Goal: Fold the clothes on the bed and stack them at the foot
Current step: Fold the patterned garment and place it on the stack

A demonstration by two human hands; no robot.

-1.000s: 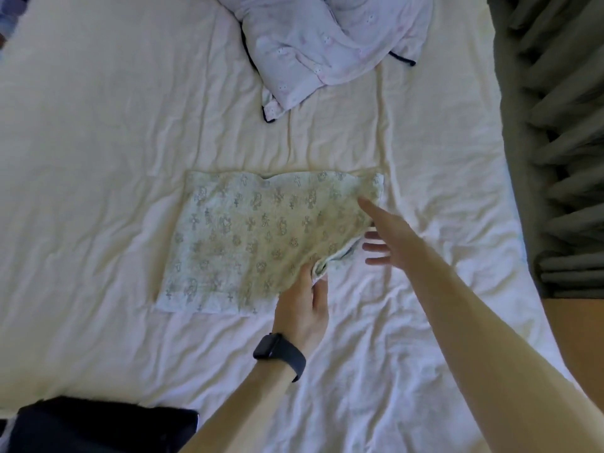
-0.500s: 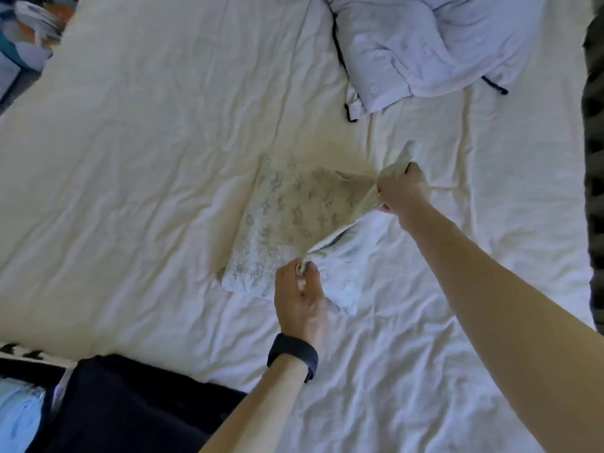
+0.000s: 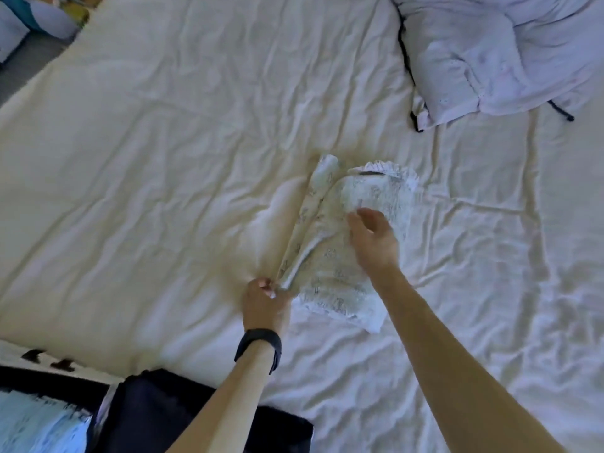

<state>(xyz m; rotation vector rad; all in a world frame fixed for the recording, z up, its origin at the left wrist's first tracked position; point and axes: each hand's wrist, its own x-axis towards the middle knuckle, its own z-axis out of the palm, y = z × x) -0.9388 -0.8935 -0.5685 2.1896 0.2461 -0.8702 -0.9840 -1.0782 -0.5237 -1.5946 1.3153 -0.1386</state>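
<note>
The patterned cloth (image 3: 340, 256) lies in the middle of the bed (image 3: 163, 191), partly folded, with one edge loosely rolled. The left hand (image 3: 264, 299) pinches its near corner. The right hand (image 3: 372, 237) hovers over it, fingers relaxed and holding nothing. A lilac garment (image 3: 490, 60) lies crumpled further up the bed, so much folding and stacking likely remains.

The bed (image 3: 163, 191) fills nearly all that lies before me. On it, just right of the middle, lies a half-folded garment (image 3: 336, 273). My left hand (image 3: 264, 302) sits at the garment's seven o'clock corner and pinches its edge. My right hand (image 3: 372, 240) is over its middle. A crumpled garment (image 3: 506, 60) lies on the bed at one o'clock from it, well apart. Folded clothes (image 3: 196, 416) sit at seven o'clock on the near edge, beneath my left forearm.
</note>
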